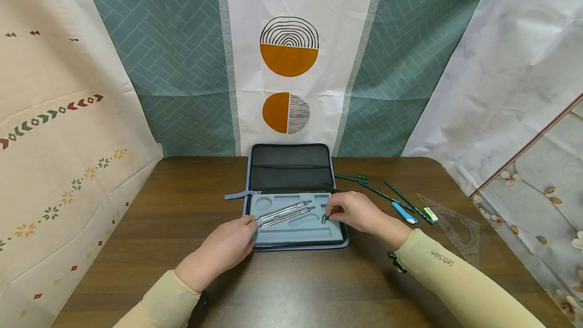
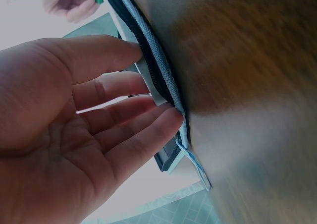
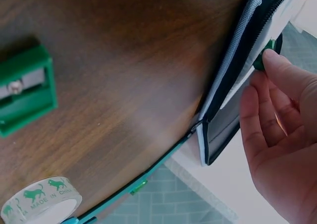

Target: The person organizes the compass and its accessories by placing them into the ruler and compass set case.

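Observation:
An unzipped case (image 1: 291, 248) lies open on the table, with a pale blue moulded tray (image 1: 291, 236) in its lower half. Two silver drawing compasses (image 1: 284, 212) lie slantwise in the tray. My right hand (image 1: 357, 211) is over the tray's right side, pinching a small green piece with a silvery end (image 1: 324, 219) between thumb and finger; in the right wrist view fingers hide part of this green piece (image 3: 262, 58), and its kind is unclear. My left hand (image 1: 227, 244) rests its fingertips on the case's left edge, fingers nearly straight.
Right of the case lie green pencils (image 1: 405, 196), a blue-and-white utility knife (image 1: 404, 213), a white-and-green eraser (image 1: 430, 214) and a clear set square (image 1: 460, 229). A green pencil sharpener (image 3: 27, 92) shows in the right wrist view. The case's dark lid (image 1: 290, 168) stands raised at the back.

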Available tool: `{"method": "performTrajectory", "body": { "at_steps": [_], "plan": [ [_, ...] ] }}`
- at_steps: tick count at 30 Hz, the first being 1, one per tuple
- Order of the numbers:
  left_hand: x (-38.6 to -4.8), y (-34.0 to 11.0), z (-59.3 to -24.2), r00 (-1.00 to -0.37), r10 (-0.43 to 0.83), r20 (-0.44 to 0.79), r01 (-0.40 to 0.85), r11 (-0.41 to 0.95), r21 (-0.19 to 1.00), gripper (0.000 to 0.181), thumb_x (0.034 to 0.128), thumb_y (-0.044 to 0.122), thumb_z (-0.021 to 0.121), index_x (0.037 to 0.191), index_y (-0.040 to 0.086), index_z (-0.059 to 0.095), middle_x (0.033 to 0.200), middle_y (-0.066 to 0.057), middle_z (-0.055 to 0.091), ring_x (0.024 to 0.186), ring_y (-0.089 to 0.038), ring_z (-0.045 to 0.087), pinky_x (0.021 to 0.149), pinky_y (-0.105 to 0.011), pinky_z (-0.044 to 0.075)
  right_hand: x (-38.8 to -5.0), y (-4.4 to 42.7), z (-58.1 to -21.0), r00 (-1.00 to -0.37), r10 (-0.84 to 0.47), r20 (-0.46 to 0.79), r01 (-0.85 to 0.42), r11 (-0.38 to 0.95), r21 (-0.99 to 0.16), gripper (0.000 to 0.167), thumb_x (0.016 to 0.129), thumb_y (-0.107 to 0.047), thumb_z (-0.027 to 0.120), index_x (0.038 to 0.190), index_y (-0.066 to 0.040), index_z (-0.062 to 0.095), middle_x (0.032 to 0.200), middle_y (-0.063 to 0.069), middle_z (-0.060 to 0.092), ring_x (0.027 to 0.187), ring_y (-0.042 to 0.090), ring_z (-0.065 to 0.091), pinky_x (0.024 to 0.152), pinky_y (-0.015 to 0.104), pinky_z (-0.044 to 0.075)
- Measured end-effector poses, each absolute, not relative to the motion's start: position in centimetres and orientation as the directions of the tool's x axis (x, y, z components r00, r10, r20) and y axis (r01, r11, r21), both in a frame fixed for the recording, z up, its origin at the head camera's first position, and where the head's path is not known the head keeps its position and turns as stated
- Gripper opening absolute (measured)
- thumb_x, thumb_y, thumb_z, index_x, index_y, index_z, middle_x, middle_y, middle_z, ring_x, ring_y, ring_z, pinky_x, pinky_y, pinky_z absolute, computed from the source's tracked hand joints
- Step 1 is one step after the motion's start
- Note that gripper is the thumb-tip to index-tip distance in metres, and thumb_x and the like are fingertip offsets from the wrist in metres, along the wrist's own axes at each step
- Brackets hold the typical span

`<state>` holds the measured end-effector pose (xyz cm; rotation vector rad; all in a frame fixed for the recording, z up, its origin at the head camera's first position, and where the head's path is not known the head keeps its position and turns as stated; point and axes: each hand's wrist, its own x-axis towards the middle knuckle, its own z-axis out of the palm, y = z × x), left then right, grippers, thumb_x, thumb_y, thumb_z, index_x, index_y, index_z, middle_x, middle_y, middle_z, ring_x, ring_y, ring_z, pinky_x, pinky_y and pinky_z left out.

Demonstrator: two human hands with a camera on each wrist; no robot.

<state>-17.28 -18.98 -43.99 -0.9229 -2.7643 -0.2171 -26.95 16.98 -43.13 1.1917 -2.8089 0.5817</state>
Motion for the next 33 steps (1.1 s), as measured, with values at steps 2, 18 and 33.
{"method": "performTrajectory", "body": {
  "at_steps": [2, 18, 33],
  "plan": [
    [-17.26, -18.96, -43.97, -0.780, 0.574, 0.250, 0.606, 0.792, 0.071, 0.032, 0.0863, 0.004, 0.093, 0.112, -0.004, 0.075, 0.119, -0.019, 0.075, 0.101, -0.031, 0.077, 0.083, -0.042, 0.067, -26.95, 17.02, -43.19, -0.701, -0.690, 0.181, -0.705, 0.633, -0.319, 0.018, 0.092, -0.006, 0.090, 0.095, -0.019, 0.078, 0.095, -0.013, 0.073, 0.081, 0.002, 0.063, 0.074, 0.028, 0.058],
    [-17.23, -18.88, -43.83, -0.787, 0.570, 0.236, 0.599, 0.798, 0.071, 0.033, 0.0858, 0.004, 0.094, 0.111, -0.004, 0.074, 0.118, -0.018, 0.074, 0.099, -0.030, 0.077, 0.081, -0.041, 0.066, -27.02, 17.08, -43.48, -0.686, -0.700, 0.199, -0.723, 0.626, -0.292, 0.018, 0.092, -0.006, 0.091, 0.096, -0.019, 0.079, 0.098, -0.012, 0.074, 0.083, 0.004, 0.066, 0.075, 0.030, 0.059],
    [-17.26, -18.93, -43.95, -0.793, 0.562, 0.234, 0.593, 0.800, 0.087, 0.033, 0.0861, 0.004, 0.094, 0.112, -0.004, 0.075, 0.118, -0.019, 0.074, 0.100, -0.030, 0.077, 0.082, -0.041, 0.067, -26.74, 16.90, -43.66, -0.668, -0.705, 0.236, -0.742, 0.613, -0.269, 0.017, 0.092, -0.003, 0.090, 0.099, -0.016, 0.081, 0.099, -0.007, 0.076, 0.086, 0.008, 0.070, 0.077, 0.031, 0.061]
  ]
}}
